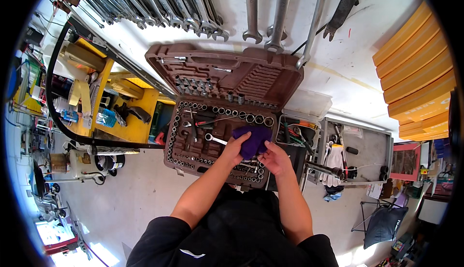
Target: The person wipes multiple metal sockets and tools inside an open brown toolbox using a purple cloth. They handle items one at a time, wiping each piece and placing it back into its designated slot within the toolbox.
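Observation:
A purple cloth (255, 140) is bunched up between my two hands, above the right part of an open brown socket set case (214, 122). My left hand (235, 149) pinches its left side, thumb on top. On the right side my right hand (274, 158) grips it with thumb and fingers. Whether something lies inside the cloth is hidden. Sockets line the edges of the case. A ratchet wrench (214, 138) lies just left of the cloth, and a screwdriver with a red and black handle (206, 122) rests across the tray above it.
Combination wrenches (152, 2) hang on the white wall behind the raised lid (224, 71). To the right stand a plastic bin of hand tools (299, 131) and a grey metal tray (362, 151) with white gloves (332, 161). Yellow shelving (130, 118) is at left, orange boxes (417, 74) at upper right.

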A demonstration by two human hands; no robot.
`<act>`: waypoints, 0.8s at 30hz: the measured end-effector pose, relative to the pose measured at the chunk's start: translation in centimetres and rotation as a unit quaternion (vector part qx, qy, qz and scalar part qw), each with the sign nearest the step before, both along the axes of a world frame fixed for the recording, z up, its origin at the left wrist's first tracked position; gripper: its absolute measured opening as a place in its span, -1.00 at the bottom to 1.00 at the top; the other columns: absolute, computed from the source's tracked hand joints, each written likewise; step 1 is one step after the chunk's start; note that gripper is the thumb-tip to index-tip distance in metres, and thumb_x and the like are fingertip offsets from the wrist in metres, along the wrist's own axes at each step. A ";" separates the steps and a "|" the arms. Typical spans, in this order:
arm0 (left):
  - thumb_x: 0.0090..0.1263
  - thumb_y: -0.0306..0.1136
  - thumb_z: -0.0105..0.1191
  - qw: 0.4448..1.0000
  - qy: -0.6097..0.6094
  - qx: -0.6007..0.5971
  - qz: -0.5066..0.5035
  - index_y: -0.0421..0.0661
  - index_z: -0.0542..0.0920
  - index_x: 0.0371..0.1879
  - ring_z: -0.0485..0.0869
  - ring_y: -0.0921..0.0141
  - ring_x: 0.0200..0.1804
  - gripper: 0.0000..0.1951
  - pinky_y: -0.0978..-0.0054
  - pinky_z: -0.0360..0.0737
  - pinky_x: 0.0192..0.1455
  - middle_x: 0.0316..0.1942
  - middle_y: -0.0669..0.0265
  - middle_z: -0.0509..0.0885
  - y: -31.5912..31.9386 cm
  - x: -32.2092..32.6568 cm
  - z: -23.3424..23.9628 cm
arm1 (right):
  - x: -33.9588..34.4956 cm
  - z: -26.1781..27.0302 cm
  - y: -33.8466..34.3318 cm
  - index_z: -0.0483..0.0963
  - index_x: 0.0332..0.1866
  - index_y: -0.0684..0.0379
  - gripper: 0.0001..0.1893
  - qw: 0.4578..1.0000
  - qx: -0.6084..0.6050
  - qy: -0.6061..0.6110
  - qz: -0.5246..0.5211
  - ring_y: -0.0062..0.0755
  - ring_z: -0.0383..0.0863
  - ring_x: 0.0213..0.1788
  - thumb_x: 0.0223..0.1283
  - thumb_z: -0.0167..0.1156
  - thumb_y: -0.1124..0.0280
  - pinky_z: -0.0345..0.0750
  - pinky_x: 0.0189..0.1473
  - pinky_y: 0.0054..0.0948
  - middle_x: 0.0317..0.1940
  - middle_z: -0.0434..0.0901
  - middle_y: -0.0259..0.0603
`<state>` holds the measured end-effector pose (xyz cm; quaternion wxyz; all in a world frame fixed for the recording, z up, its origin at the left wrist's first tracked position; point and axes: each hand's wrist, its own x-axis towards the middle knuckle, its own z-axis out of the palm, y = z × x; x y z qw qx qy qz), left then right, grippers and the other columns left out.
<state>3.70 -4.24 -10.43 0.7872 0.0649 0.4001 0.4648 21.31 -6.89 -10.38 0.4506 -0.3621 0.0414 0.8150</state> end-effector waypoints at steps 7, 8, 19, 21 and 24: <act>0.31 -0.39 0.24 0.978 0.204 0.012 0.032 -0.26 0.53 0.02 0.71 0.33 -0.12 -0.65 0.40 0.70 -0.11 -0.10 0.18 0.67 0.9 1.3 -1.0 | -0.1 2.4 1.5 0.54 -0.19 0.11 -0.86 0.976 0.088 -0.120 -0.160 -0.52 0.58 -0.32 0.29 0.25 0.30 0.46 -0.27 -0.48 -0.33 0.64 -0.35; 0.31 -0.37 0.24 0.975 0.224 0.005 0.001 -0.27 0.53 0.02 0.72 0.33 -0.17 -0.64 0.39 0.71 -0.18 -0.12 0.18 0.68 1.1 1.6 -1.4 | -0.1 2.0 1.9 0.56 -0.20 0.13 -0.85 0.969 0.101 -0.123 -0.188 -0.52 0.59 -0.35 0.32 0.23 0.28 0.44 -0.36 -0.46 -0.34 0.63 -0.36; 0.48 -0.11 -0.03 0.961 0.208 -0.102 -0.153 -0.25 0.51 -0.11 0.72 0.30 -0.43 -0.63 0.33 0.74 -0.44 -0.33 0.19 0.68 3.6 3.3 -2.5 | -3.6 0.3 10.3 0.62 -0.23 0.25 -0.78 0.388 0.208 -0.840 0.317 -0.07 0.69 -0.14 0.09 0.12 0.39 0.64 -0.21 -0.12 -0.10 0.60 0.05; 0.48 -0.10 -0.01 0.967 0.187 -0.086 -0.148 -0.30 0.50 -0.12 0.70 0.30 -0.49 -0.60 0.33 0.73 -0.48 -0.35 0.18 0.68 3.6 3.0 -3.3 | -5.1 -0.8 11.8 0.63 -0.18 0.27 -0.74 0.372 0.200 -0.831 0.361 -0.07 0.69 -0.10 0.12 0.10 0.38 0.65 -0.17 -0.17 -0.04 0.59 0.07; 0.50 -0.08 -0.04 0.984 0.102 -0.107 -0.096 -0.21 0.55 -0.20 0.69 0.36 -0.51 -0.63 0.46 0.63 -0.55 -0.40 0.23 0.69 3.4 1.4 -4.9 | -7.6 -0.8 13.4 0.63 -0.10 0.29 -0.70 0.345 0.191 -0.823 0.409 -0.08 0.69 -0.05 0.18 0.07 0.36 0.66 -0.13 -0.23 0.01 0.59 0.07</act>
